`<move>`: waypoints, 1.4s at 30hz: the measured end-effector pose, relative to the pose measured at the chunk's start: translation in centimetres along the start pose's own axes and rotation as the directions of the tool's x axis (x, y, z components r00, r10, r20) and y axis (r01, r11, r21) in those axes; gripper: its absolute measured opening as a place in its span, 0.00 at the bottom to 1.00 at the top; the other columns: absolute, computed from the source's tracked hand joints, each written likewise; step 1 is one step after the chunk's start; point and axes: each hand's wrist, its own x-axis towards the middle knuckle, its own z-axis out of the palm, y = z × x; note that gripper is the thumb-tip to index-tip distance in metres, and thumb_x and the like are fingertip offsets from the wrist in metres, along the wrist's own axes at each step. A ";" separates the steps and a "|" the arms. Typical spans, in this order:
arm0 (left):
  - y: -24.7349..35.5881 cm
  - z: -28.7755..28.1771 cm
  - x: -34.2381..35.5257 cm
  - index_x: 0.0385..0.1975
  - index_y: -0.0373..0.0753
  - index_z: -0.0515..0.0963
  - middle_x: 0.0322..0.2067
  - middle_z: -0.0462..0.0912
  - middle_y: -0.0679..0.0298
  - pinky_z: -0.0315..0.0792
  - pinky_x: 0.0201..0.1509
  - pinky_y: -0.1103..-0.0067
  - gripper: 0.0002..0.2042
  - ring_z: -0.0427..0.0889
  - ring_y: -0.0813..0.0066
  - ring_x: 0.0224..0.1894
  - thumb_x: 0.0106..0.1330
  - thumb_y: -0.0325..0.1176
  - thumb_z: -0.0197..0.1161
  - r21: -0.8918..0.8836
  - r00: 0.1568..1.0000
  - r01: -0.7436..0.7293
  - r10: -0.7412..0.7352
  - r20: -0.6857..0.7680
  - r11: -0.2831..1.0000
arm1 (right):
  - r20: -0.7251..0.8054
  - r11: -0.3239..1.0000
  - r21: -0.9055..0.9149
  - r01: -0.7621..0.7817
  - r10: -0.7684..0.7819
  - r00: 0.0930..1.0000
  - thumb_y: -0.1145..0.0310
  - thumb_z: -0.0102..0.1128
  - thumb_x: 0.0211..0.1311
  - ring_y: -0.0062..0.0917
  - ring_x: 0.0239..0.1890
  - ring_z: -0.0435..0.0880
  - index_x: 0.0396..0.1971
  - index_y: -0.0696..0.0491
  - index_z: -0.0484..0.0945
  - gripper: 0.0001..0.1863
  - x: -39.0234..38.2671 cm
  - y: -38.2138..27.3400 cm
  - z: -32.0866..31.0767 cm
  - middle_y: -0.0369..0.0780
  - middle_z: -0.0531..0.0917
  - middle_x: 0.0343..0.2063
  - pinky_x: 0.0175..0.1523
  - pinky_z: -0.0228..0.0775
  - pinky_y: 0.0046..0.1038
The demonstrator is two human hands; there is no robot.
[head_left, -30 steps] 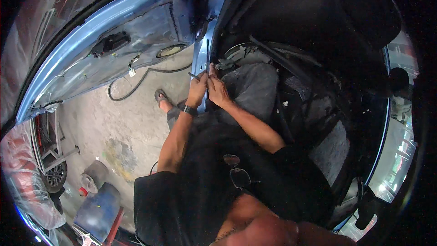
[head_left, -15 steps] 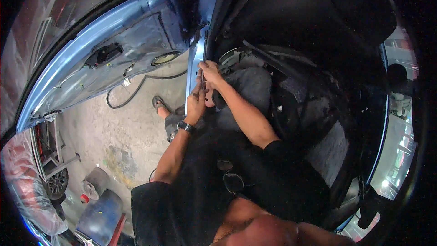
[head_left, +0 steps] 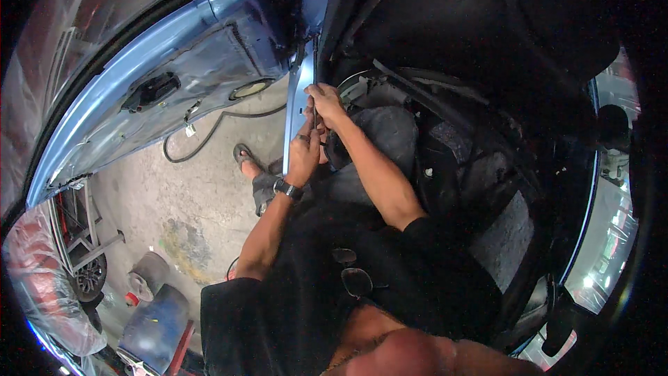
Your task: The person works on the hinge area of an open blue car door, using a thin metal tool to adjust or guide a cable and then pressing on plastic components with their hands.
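Observation:
A long, thin dark strip point(head_left: 315, 52) runs along the blue door-frame sill point(head_left: 300, 84) of a car. My right hand point(head_left: 326, 105) grips the strip higher up, with its fingers closed round it beside the sill. My left hand point(head_left: 304, 150), with a dark watch on the wrist, is closed on the lower part of the same strip. Just right of both hands lies dark padding or carpet point(head_left: 376, 139) inside the stripped car interior, where details are hard to make out.
The open blue door point(head_left: 153, 118) with bare inner panel stands left. A black hose point(head_left: 182, 155) lies on the concrete floor point(head_left: 153, 202) near my sandalled foot point(head_left: 243, 157). A wheeled metal frame point(head_left: 90, 244), a blue container point(head_left: 153, 327) and a plastic-covered object point(head_left: 42, 272) are at lower left.
My right hand has moved up along the strip to sit above my left hand, which has dropped lower. The view has shifted slightly.

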 end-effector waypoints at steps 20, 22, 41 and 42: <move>0.4 0.2 -0.1 0.59 0.29 0.65 0.38 0.82 0.45 0.75 0.43 0.75 0.20 0.83 0.61 0.42 0.67 0.29 0.48 -0.002 0.991 -0.089 0.088 -0.103 0.996 | 0.020 0.998 0.066 0.008 -0.009 1.000 0.61 0.50 0.68 0.23 0.13 0.71 0.35 0.56 0.73 0.12 -0.5 -0.3 0.4 0.34 0.70 0.15 0.18 0.65 0.26; 0.7 0.2 -0.2 0.59 0.30 0.65 0.37 0.82 0.46 0.75 0.43 0.75 0.20 0.84 0.61 0.40 0.68 0.29 0.48 -0.016 0.993 -0.068 0.066 -0.095 0.998 | 0.006 0.997 0.077 -0.020 0.020 1.000 0.61 0.50 0.68 0.23 0.13 0.71 0.35 0.56 0.73 0.12 -0.4 -0.1 0.2 0.34 0.70 0.16 0.17 0.64 0.25; 0.6 0.3 0.0 0.60 0.32 0.65 0.37 0.81 0.45 0.74 0.41 0.73 0.21 0.83 0.59 0.38 0.67 0.29 0.47 -0.062 0.990 -0.101 0.094 -0.104 0.993 | 0.011 0.993 0.118 -0.026 0.025 1.000 0.62 0.50 0.68 0.23 0.13 0.70 0.34 0.56 0.73 0.12 -0.5 -0.1 0.3 0.34 0.69 0.14 0.17 0.64 0.26; 0.6 0.2 0.0 0.60 0.32 0.65 0.37 0.81 0.45 0.74 0.41 0.73 0.21 0.83 0.59 0.38 0.67 0.29 0.47 -0.062 0.990 -0.101 0.094 -0.103 0.993 | 0.020 0.991 0.129 -0.023 0.020 1.000 0.62 0.50 0.68 0.23 0.13 0.69 0.34 0.56 0.73 0.12 -0.4 -0.1 0.3 0.34 0.69 0.14 0.17 0.64 0.26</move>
